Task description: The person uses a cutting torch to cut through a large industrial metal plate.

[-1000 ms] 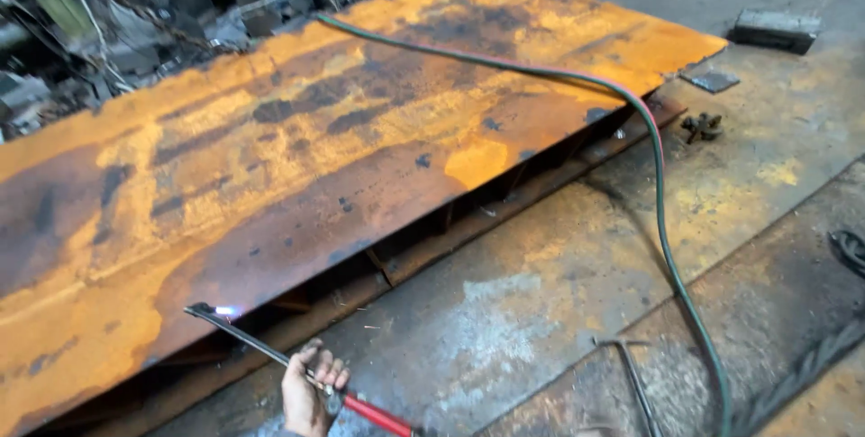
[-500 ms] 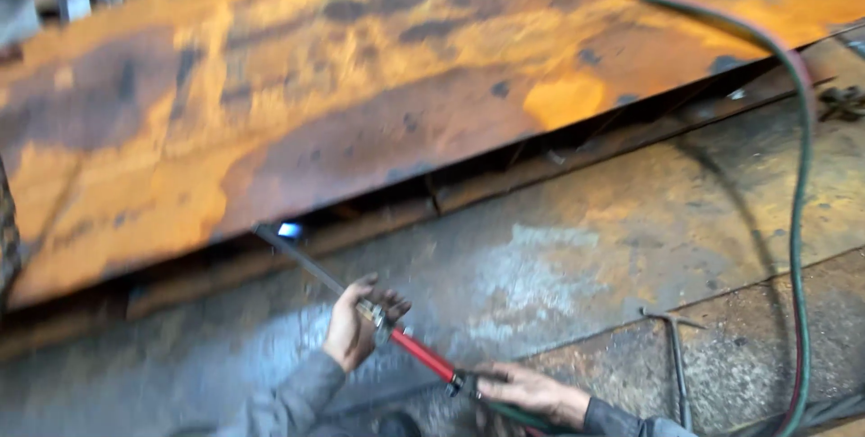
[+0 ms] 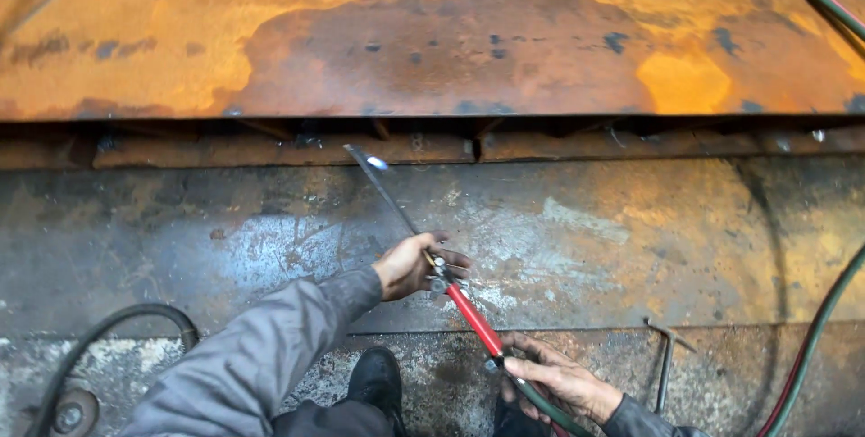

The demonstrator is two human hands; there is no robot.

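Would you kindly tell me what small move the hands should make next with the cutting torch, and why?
Probably ease the torch tip forward and up to the rusty plate's near edge. The small flame burns just short of that edge, over the floor plate, not on the metal. The left hand grips the valve end and the right hand the red handle, so both can steer it.

Floor (image 3: 631,248): worn steel plating, grey with rust patches and scuffed bright spots, seam running across near the bottom. Large rusty orange-brown steel plate (image 3: 432,40) lies raised above it, dark gap and rusted supports beneath its edge. Even, diffuse light, no hard shadows.
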